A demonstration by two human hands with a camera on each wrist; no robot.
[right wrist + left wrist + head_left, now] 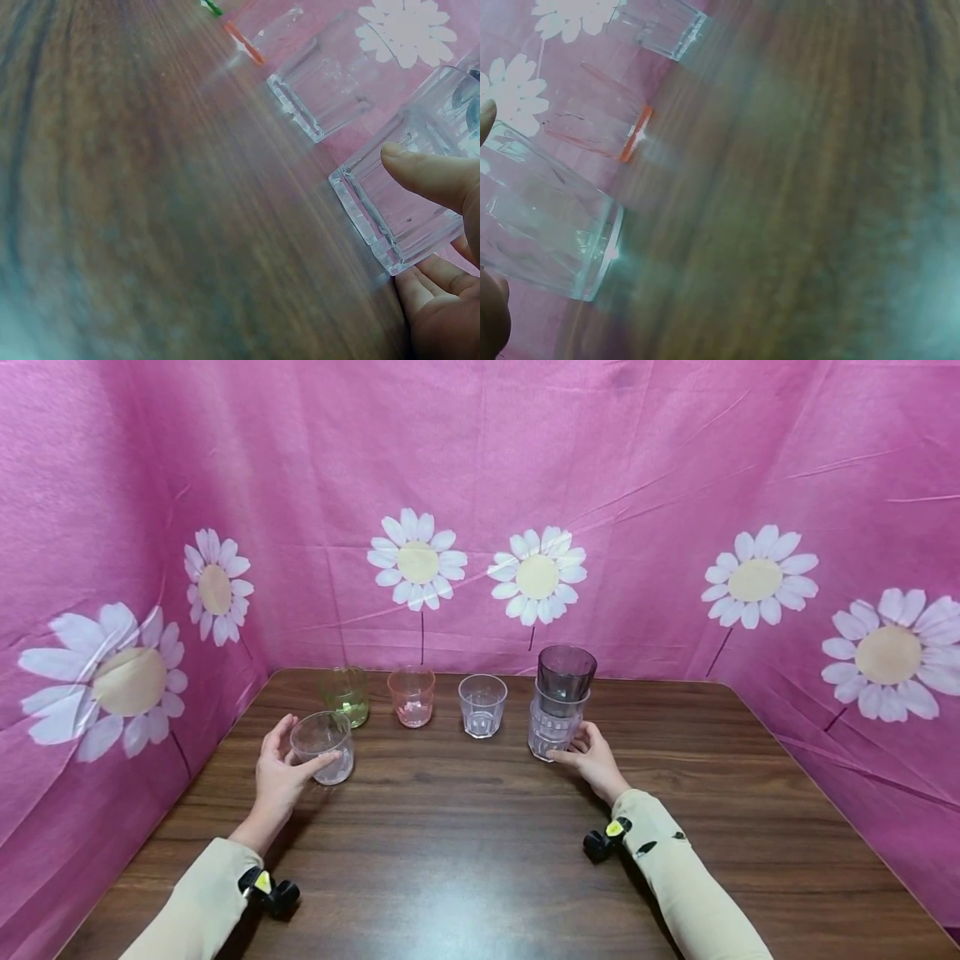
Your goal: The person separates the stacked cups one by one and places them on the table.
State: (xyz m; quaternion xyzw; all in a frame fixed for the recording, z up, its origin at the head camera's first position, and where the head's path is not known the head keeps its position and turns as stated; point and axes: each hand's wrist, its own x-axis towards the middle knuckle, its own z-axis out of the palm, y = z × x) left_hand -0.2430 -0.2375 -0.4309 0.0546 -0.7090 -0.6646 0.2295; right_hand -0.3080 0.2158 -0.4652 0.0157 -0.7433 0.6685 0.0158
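In the head view my left hand (pixel 279 772) holds a clear round cup (pixel 341 768) at the left of the table, thumb across its front and fingers at its left side. The left wrist view shows the same clear cup (pixel 547 232) with its base at the tabletop. My right hand (pixel 596 762) grips the lower part of a clear faceted cup (pixel 546 727) at the right. A dark smoky cup (pixel 566 668) sits nested in its top. Seen from the right wrist, the thumb (pixel 427 172) lies along the faceted cup's side, with fingers under and behind it.
Behind the left hand stands a green cup (pixel 352 697), partly overlapped by the clear one. An orange-pink cup (pixel 412 697) and another clear faceted cup (pixel 482 706) stand along the back of the wooden table (pixel 480 827). Pink cloth (pixel 645 468) with daisies surrounds the table.
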